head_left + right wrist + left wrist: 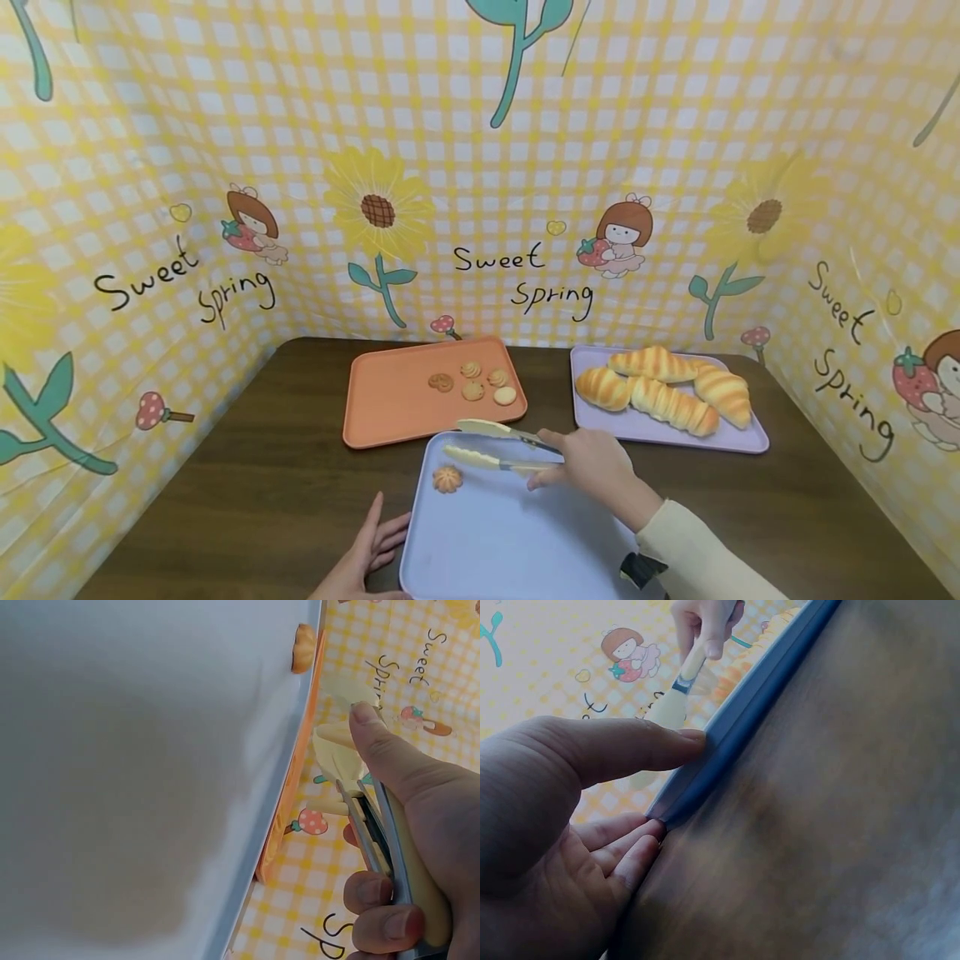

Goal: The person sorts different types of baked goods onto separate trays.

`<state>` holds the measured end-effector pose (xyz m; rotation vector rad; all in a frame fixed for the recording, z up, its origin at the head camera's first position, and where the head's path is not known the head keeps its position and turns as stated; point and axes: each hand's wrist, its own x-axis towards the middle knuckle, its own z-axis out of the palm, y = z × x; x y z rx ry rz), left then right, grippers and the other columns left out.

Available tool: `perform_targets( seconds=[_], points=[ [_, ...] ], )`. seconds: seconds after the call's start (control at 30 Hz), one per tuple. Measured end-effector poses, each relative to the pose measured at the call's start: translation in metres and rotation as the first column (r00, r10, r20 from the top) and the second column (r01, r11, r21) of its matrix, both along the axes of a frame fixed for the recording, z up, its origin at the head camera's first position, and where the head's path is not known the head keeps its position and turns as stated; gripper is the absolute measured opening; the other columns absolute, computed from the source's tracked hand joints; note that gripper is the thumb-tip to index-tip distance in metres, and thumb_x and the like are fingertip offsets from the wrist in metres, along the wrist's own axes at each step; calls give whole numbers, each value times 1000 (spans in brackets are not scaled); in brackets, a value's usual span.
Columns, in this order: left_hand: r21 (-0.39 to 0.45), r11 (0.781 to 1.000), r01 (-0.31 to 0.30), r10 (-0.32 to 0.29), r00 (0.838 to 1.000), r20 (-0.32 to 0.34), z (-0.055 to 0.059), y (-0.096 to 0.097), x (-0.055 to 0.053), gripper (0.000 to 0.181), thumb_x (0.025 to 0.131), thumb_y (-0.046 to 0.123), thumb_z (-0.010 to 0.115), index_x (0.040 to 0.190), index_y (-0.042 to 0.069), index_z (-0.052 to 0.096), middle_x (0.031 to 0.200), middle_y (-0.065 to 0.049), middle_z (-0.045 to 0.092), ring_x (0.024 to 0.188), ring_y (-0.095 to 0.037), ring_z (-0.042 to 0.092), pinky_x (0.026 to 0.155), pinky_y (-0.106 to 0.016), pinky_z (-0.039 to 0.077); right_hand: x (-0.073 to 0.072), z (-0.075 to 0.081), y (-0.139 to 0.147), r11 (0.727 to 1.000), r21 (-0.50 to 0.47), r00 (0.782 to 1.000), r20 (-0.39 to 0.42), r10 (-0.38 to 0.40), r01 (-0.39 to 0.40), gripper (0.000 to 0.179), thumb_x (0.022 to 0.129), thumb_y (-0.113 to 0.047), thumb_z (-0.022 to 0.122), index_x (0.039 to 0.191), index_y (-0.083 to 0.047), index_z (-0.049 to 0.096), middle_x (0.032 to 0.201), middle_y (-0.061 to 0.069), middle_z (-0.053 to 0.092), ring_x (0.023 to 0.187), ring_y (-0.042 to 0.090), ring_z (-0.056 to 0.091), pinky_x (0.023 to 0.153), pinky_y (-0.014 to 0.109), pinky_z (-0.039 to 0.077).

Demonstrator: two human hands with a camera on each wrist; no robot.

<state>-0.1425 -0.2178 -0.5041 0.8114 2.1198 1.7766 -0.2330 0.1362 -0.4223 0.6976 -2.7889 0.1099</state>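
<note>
My right hand (596, 467) grips a pair of food tongs (498, 460) with pale tips. The tong arms stand apart with nothing between them, over the far part of the light blue tray (525, 542). A small flower-shaped cookie (447, 479) lies in that tray's far left corner, just nearer than the tong tips. In the right wrist view, thumb and fingers wrap the tongs' handle (409, 862). My left hand (367, 554) rests against the tray's left edge, its fingers extended. The left wrist view has its thumb and fingertips at the tray rim (727, 742).
Behind the blue tray lies an orange tray (390, 400) with several cookies (472, 390) at its right side. A lilac tray (592, 423) at the back right bears several large bread rolls (671, 404). A checked, printed cloth (495, 183) encloses the dark wooden table (247, 467).
</note>
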Motion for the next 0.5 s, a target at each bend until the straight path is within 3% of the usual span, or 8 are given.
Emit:
perform_targets(
  seconds=[0.13, 0.33, 0.5],
  points=[
    [2, 1000, -1, 1, 1000, -7, -1, 0, 0, 118, 90, 5, 72, 139, -12, -34, 141, -55, 15, 122, 14, 37, 94, -19, 41, 11, 0, 4, 999, 9, 998, -52, 33, -33, 77, 63, -75, 71, 121, -25, 74, 40, -9, 27, 45, 5, 17, 39, 23, 20],
    [10, 1000, 5, -5, 1000, -30, -1, 1, 1, 117, 90, 3, 72, 138, -13, -34, 140, -56, 16, 123, 13, 37, 94, -19, 41, 20, 0, 8, 993, 38, 989, -92, 114, -111, 77, 61, -76, 71, 117, -23, 75, 44, -10, 41, 44, 7, 40, 39, 28, 33],
    [-1, 1000, -14, 14, 1000, 9, 1, 1, 1, 120, 89, 4, 73, 140, -11, -34, 142, -54, 15, 122, 15, 37, 94, -17, 40, 23, -3, 8, 990, 48, 987, -82, 136, -133, 74, 61, -76, 72, 114, -24, 75, 47, -10, 44, 44, 6, 36, 39, 28, 32]
  ],
)
